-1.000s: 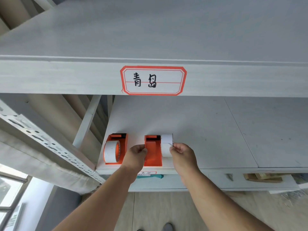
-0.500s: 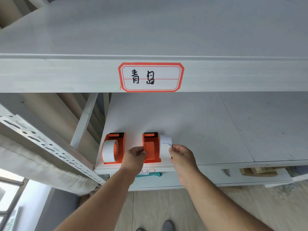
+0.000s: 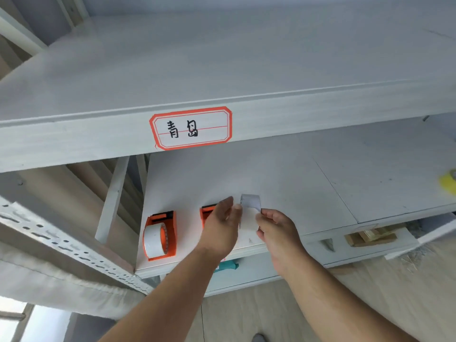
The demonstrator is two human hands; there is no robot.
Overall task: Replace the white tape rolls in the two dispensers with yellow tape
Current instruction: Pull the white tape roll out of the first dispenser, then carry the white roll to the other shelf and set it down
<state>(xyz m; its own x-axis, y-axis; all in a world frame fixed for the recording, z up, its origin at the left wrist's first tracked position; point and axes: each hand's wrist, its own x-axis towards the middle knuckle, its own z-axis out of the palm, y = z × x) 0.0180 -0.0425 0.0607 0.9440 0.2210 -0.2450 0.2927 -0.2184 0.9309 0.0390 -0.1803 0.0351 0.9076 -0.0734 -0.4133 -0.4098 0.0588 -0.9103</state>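
Note:
Two orange tape dispensers stand on a white shelf [image 3: 283, 174]. The left dispenser [image 3: 170, 233] still carries a white tape roll [image 3: 153, 240]. My left hand [image 3: 220, 225] covers most of the right dispenser [image 3: 206, 212], fingers loosely spread, thumb tip touching the removed roll. My right hand [image 3: 276, 228] grips that second white tape roll [image 3: 249, 214], held upright just right of the dispenser. A yellow tape roll [image 3: 448, 185] shows partly at the far right edge of the same shelf.
An upper shelf board carries a red-bordered label [image 3: 190, 128] with handwriting. A perforated metal upright [image 3: 61, 243] slants at the left. Below the shelf lie a teal object [image 3: 228, 265] and wooden pieces [image 3: 372, 236]. Wooden floor lies underneath.
The white roll has come away from the right dispenser in my right hand. My left hand let go of the dispenser's side and moved up towards the roll. The camera tilted right.

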